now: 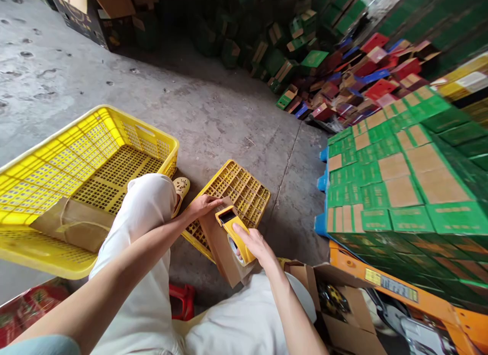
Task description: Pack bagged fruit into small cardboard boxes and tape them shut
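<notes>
To the right of the carton (218, 247) stands a stack (396, 167) of green boxes. To the left of the carton is a yellow basket (147, 146), and beyond the carton lies a smaller crate (244, 192). The carton itself is tilted. Over its right side is a tape dispenser (232, 229), which the right hand (257, 244) grips with fingers wrapped around. The left hand (204, 206) lies on the carton's far end; whether it pinches, I cannot tell.

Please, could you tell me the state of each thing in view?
Tape dispenser: held in right hand
Brown carton: touched by left hand, closure unclear
Large yellow crate: open-topped, holding brown cardboard
Small yellow crate: resting on floor
Green boxes: stacked
Red boxes: heaped
Lower-right carton: open
</notes>
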### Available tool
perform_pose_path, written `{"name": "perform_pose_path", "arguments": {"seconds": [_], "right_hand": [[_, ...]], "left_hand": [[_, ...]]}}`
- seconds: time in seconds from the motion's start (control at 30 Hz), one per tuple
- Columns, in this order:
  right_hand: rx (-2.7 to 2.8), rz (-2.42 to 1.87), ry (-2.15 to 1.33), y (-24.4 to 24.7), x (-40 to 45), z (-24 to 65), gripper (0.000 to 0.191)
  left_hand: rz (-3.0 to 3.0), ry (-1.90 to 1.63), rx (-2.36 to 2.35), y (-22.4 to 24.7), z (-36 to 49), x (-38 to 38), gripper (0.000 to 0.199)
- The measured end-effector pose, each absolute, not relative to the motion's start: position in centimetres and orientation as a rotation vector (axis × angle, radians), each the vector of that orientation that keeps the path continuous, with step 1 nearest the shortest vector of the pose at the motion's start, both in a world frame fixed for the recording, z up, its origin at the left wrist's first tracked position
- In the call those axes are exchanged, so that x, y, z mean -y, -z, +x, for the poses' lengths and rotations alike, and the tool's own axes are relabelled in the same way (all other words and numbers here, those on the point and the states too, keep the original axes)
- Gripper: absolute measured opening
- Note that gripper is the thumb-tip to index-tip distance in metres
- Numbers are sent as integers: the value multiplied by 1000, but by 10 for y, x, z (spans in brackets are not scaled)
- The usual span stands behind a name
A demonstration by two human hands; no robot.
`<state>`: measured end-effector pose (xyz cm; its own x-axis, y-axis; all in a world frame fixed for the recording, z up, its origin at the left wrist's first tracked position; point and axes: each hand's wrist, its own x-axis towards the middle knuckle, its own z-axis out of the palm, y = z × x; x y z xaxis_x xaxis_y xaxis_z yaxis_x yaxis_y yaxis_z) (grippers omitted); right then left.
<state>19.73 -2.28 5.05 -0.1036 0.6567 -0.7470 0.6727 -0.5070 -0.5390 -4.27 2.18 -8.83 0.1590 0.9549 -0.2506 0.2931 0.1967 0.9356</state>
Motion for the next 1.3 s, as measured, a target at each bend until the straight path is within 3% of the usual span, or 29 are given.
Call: {"name": "perform_pose_path", "arguments": {"seconds": [0.27, 0.5, 0.97, 1.13, 1.3], "right_hand": [[-1600, 2163, 1626, -39, 22, 195, 60], [-1611, 2177, 1646, -43, 25, 194, 59], [-1587, 2151, 1655, -46, 47, 220, 60], [-1558, 2207, 1570, -39, 46, 217, 64], [-1550, 2208, 1601, -35, 45, 219, 63]], "left_hand": [[1532, -870, -1482, 90, -26, -6, 51], [1444, -800, -1409, 97, -27, -4, 64], [1495, -791, -1427, 107, -28, -7, 58], [1918, -908, -1457, 107, -21, 5, 53], [2361, -728, -1201, 105, -26, 18, 58]]}}
